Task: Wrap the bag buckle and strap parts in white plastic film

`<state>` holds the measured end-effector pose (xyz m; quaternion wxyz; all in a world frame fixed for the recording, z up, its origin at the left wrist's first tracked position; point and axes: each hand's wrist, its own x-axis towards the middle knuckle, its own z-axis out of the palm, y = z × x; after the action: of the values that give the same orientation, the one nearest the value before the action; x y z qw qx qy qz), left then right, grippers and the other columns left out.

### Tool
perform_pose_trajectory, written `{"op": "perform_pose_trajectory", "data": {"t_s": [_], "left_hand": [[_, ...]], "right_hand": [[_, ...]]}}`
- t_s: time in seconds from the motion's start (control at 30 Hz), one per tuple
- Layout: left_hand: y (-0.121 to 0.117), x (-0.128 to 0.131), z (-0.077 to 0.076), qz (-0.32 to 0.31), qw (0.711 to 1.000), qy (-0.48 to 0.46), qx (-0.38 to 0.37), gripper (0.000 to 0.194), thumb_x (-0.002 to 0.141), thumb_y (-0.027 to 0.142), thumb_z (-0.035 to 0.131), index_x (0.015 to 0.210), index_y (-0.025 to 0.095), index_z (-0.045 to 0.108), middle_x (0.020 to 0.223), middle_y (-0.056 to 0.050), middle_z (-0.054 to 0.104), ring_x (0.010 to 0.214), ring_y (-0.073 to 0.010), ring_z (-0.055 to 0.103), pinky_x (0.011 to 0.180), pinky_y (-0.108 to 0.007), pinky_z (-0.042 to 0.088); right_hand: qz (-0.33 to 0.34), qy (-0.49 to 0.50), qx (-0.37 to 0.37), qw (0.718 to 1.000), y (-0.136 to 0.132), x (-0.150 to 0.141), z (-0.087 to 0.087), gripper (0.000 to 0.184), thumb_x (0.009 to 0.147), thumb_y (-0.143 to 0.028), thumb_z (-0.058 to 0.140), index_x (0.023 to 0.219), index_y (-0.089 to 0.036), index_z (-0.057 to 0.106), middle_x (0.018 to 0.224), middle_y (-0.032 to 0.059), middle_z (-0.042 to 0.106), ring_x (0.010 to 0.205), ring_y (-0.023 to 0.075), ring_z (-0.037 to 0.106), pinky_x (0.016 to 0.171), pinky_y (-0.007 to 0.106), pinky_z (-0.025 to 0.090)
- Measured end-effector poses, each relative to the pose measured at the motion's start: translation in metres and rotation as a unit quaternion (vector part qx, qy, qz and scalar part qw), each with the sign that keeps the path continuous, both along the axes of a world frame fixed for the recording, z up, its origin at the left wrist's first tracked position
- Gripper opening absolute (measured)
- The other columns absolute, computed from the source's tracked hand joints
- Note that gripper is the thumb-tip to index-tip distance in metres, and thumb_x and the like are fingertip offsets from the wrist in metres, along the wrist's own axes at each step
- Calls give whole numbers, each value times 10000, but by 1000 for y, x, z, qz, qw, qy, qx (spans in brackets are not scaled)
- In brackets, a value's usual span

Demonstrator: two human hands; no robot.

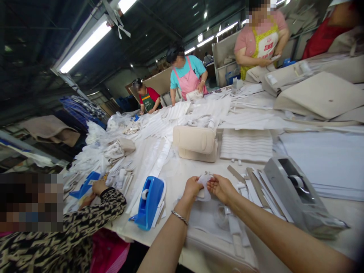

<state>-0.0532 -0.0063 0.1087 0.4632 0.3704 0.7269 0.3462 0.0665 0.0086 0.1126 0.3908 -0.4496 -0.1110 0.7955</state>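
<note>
Both hands are up over the near edge of the worktop (199,167), and we've got a small white piece (204,185) pinched between them: our left hand (192,188) has its fingers curled closed on the piece's left edge, our right hand (221,188) is closed on its top right corner, thumb and fingertips pressed together. The piece hangs just above the worktop, dead centre of the view, and there's a bracelet (179,217) on our left wrist. At eight o'clock from the hands stands a blue tape dispenser (149,202), near but not touching us. Out at three o'clock sits a grey tape dispenser (298,193), bigger, with its roll showing on top, and between it and our right hand lie loose beige and white strips (257,185) fanned across the surface. At twelve o'clock, well apart from us, a cream cushion (195,143) rests on the worktop, with a stack of white ribbed pieces (246,144) just beside it on its right. Down at nine o'clock a co-worker's patterned sleeve (85,223) reaches in, that person's hand (99,187) near a second blue dispenser (85,184). Far off at twelve and one o'clock, three people in aprons work along the far side, among them one in a pink apron (188,81).
</note>
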Motion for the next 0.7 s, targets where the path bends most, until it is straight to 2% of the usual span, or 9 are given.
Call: {"op": "perform_pose_trajectory", "data": {"t_s": [0.07, 0.13, 0.23, 0.4, 0.5, 0.53, 0.6, 0.7], "left_hand": [[-1, 1, 0, 0, 1000, -4, -2, 312, 501, 55, 548, 802, 135, 567, 592, 14, 575, 496, -108, 493, 495, -221, 388], [-1, 2, -1, 0, 1000, -2, -1, 315, 499, 60, 555, 804, 135, 570, 598, 15, 577, 503, -107, 495, 506, -220, 390], [-1, 2, -4, 4, 1000, 16, 2, 279, 500, 59, 538, 766, 136, 578, 572, 19, 564, 499, -101, 479, 494, -207, 362], [-1, 0, -8, 8, 999, 43, 11, 220, 528, 62, 500, 714, 147, 580, 553, 19, 554, 507, -96, 468, 485, -194, 332], [-2, 0, -6, 3, 999, 45, 18, 77, 615, 183, 536, 669, 147, 577, 580, -1, 571, 539, -104, 483, 506, -197, 353], [-2, 0, -5, -1, 999, 43, 22, 102, 633, 240, 553, 665, 146, 577, 600, -9, 582, 559, -109, 494, 516, -199, 361], [-3, 1, -3, -7, 999, 27, 30, 180, 608, 302, 613, 691, 146, 581, 644, -16, 604, 600, -117, 513, 536, -198, 375], [-3, 3, 0, 15, 998, -60, 32, 200, 539, 208, 668, 704, 142, 576, 626, -5, 604, 579, -110, 511, 531, -195, 373]], "right_hand": [[4, 22, 20, 1000, -4, 4, -1, 146, 769, -63, 400, 687, -101, 515, 567, 36, 540, 529, 92, 539, 539, 189, 489], [4, 24, 40, 999, -8, 3, -2, 179, 709, 14, 427, 775, -90, 557, 592, 31, 563, 524, 83, 531, 532, 170, 484], [-6, 4, 53, 999, -10, -5, -5, 236, 706, 24, 454, 873, -92, 573, 603, 17, 573, 493, 77, 508, 482, 153, 469], [-7, -25, 43, 999, -10, -15, -8, 215, 730, 20, 428, 827, -105, 574, 694, 25, 594, 528, 77, 531, 511, 154, 486], [6, -17, 45, 999, -11, -15, -4, 237, 730, 27, 393, 786, -110, 578, 702, 28, 594, 558, 79, 542, 566, 159, 499], [12, -9, 49, 999, -11, -14, -2, 251, 720, 34, 383, 768, -114, 580, 703, 28, 594, 589, 84, 552, 600, 161, 504], [21, 7, 56, 998, -11, -12, 3, 281, 684, 54, 369, 738, -126, 578, 715, 27, 596, 672, 95, 569, 671, 169, 505], [39, 18, 49, 998, -8, -6, 11, 327, 609, 85, 381, 777, -127, 566, 768, 36, 599, 751, 116, 578, 709, 193, 505]]}}
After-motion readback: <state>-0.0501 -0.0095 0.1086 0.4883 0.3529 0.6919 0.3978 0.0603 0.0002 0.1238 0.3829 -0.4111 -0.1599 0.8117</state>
